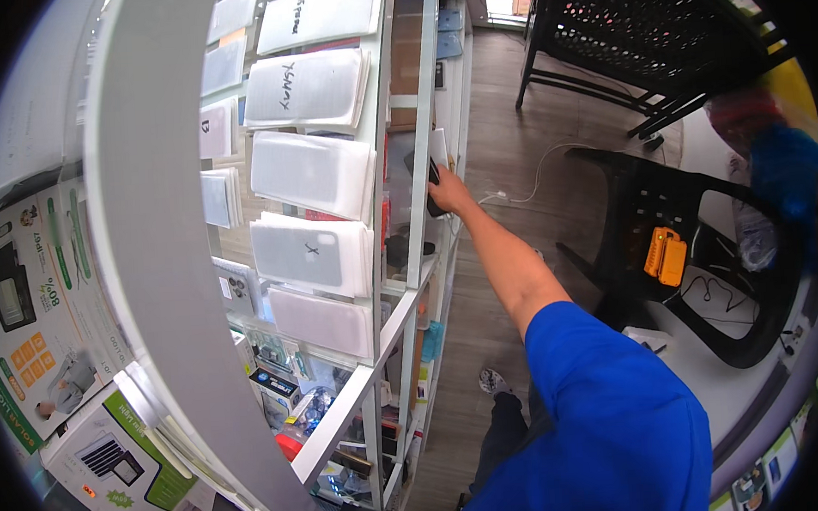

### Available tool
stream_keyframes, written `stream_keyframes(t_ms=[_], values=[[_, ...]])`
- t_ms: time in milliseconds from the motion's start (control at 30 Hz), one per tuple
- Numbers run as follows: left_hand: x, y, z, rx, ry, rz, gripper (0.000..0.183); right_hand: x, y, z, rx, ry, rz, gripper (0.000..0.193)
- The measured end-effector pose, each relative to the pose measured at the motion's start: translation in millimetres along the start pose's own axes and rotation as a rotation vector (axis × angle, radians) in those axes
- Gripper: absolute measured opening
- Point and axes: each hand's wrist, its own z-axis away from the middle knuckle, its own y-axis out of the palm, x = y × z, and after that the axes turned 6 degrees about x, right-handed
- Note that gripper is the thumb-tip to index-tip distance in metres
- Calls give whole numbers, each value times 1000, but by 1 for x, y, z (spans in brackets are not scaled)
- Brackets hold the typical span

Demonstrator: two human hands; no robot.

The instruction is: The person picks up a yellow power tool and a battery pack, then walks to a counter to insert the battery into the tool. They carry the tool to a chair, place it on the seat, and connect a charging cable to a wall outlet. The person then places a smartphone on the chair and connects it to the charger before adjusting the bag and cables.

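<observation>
My right arm, in a blue sleeve, stretches forward to the side of a glass display case [411, 297]. At its end my right hand [450, 194] is closed round a dark flat thing [435, 201], phone-like in shape, whose far part is hidden by the fingers and the case frame. A white flat piece [438, 147] stands just beyond the hand. Clear and whitish phone cases in plastic sleeves [312, 254] are stacked in rows on the case top, left of the hand. My left hand is out of the picture.
A thick grey-white post [153, 223] rises at the left, with boxed lights [105, 466] behind it. To the right are a black chair [601, 218] bearing an orange device [665, 256], and a black perforated chair [647, 30]. A white cable [539, 179] lies on the wooden floor.
</observation>
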Motion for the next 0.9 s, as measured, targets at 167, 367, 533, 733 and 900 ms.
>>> stream_keyframes(t_ms=[167, 367, 533, 733, 900], values=[[7, 2, 9, -37, -111, 96, 52, 17, -118, 145, 212, 404, -696, 51], [34, -5, 26, -56, -210, 196, 53, 135, -246, 308, 420, 187, -1051, 58], [55, 3, 42, -88, -237, 284, 60, 213, -301, 344, 293, 110, -846, 80], [61, -2, 41, -132, -247, 466, 29, 262, -321, 386, 306, -88, -903, 80], [24, -17, 19, -194, -87, 796, 25, 285, -315, 415, 403, -207, -1021, 92]])
